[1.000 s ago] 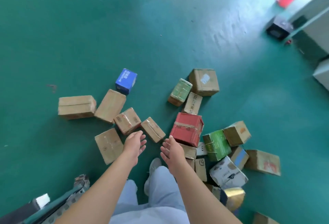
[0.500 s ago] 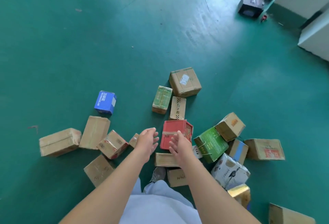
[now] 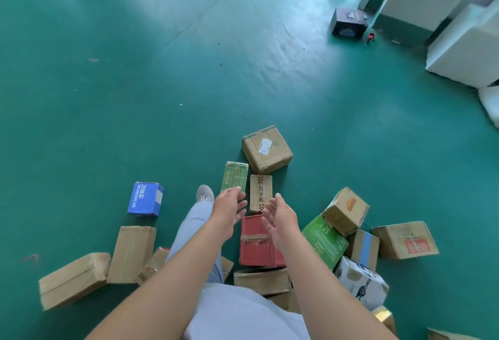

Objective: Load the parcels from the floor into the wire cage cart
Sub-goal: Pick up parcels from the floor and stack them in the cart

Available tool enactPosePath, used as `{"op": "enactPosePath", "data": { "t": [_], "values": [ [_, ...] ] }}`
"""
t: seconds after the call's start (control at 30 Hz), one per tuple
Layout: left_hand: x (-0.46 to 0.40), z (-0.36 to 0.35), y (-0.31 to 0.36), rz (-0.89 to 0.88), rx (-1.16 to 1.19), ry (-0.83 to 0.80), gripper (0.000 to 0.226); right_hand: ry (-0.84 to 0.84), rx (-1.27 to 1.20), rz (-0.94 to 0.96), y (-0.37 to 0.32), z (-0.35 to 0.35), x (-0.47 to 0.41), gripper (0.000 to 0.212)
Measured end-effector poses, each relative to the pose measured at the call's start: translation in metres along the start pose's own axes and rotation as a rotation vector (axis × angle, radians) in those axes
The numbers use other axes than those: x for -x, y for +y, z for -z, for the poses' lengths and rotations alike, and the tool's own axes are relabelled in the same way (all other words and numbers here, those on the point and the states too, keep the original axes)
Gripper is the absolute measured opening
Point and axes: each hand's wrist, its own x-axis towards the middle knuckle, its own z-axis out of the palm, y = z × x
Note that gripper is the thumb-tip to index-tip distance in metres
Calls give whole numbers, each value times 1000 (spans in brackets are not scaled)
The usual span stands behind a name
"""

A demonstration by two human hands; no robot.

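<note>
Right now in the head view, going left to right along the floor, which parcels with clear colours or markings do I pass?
Blue box → narrow green-topped box → red box → big green box → brown box with a blue stripe → brown box with a red label.

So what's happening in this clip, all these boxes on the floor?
A person stands over parcels scattered on a green floor and reaches both arms forward and down. The left hand and right hand are open and empty, above a red box and close to a narrow brown box and a green one. Nothing is picked up yet. No wire cage cart shows in this view.
</note>
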Motion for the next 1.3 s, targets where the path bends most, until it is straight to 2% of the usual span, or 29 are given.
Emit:
{"op": "enactPosePath", "data": {
  "t": [0.17,0.37,0.57,0.73,1.13,1.3],
  "values": [
    [-70,-22,55,62,-56,-35,11,70,-8,21,-45,-40,-61,32],
    [-190,-33,156,191,-133,-59,12,178,57,-55,-110,-138,-128,32],
    [-263,-32,258,214,-225,-82,11,203,95,-80,-182,-227,-156,31],
    [-300,-32,316,210,-156,-101,17,211,142,-88,-221,-267,-170,29],
    [-375,-22,339,324,75,-19,25,231,382,-165,-275,-317,-243,33],
    [-418,-36,336,325,181,60,22,164,529,-228,-292,-327,-298,40]
  ]
}}
